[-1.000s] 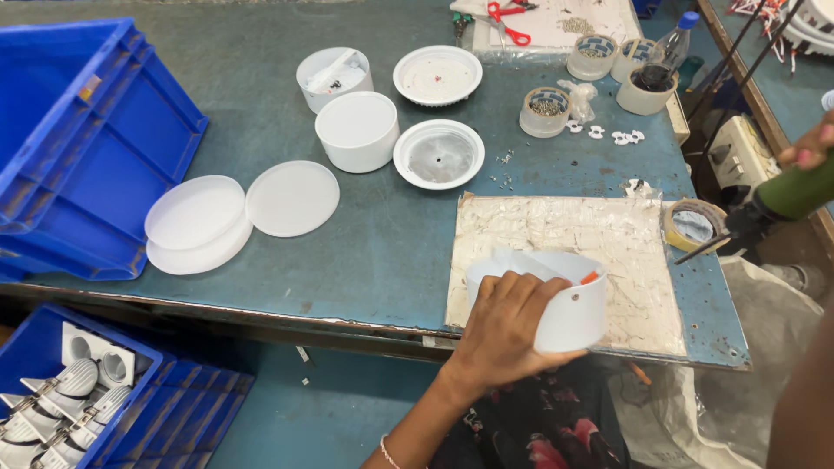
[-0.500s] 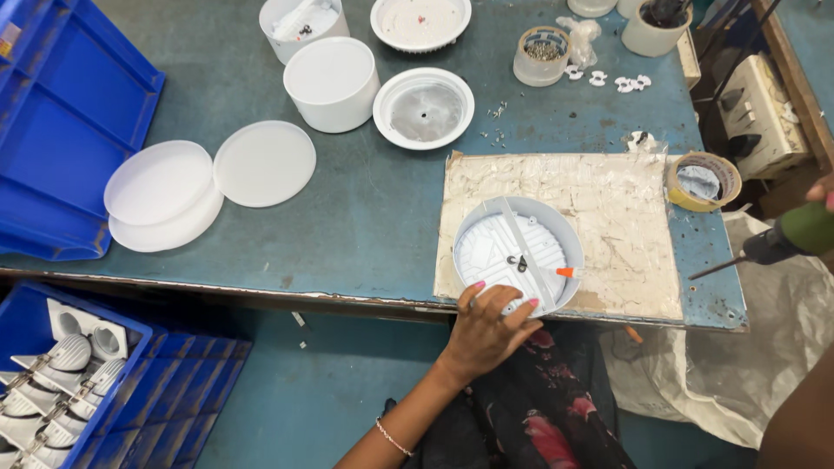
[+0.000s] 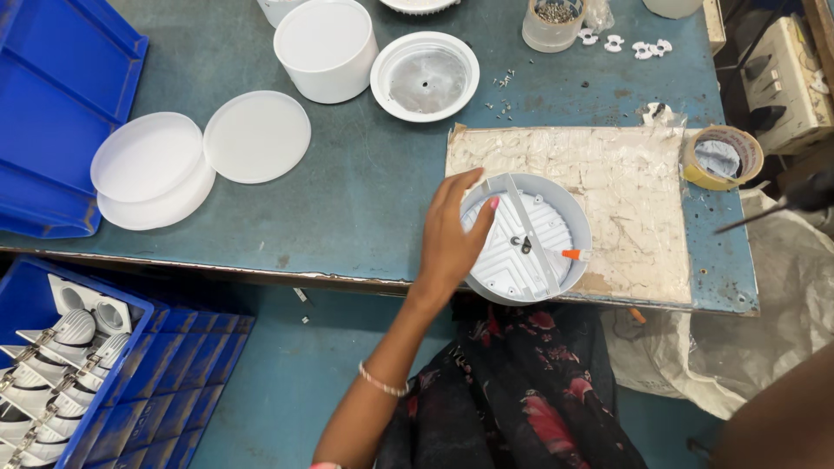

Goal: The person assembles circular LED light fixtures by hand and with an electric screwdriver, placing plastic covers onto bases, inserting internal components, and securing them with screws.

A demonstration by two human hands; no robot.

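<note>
View from above of a blue-green counter (image 3: pixel 373 200). The left hand (image 3: pixel 452 234) lies on the near left rim of a round white lamp housing (image 3: pixel 526 239), fingers curled over the edge and gripping it. The housing rests open side up on a worn, cream-coloured rectangular mat (image 3: pixel 625 187) at the counter's front edge; inside it show a ribbed floor, a white strap running across and two small dark screws near the middle. A short orange-tipped piece (image 3: pixel 573 254) sits at its right rim. The right hand is out of view; only a dark forearm crosses the lower right corner.

Right of the mat stands a roll of tan tape (image 3: pixel 723 156). Behind the mat lies a second shallow round housing (image 3: pixel 425 75) with a grey metal floor, and to its left a plain white cylinder (image 3: pixel 326 50). Further left are two flat white discs (image 3: pixel 256 136), one of them stacked on another. A clear jar of screws (image 3: pixel 553 22) stands at the far edge, with small white clips (image 3: pixel 647 48) beside it. A blue crate (image 3: pixel 56 104) occupies the left end; below the counter, a blue tray (image 3: pixel 130 382) holds white and silver fittings.
</note>
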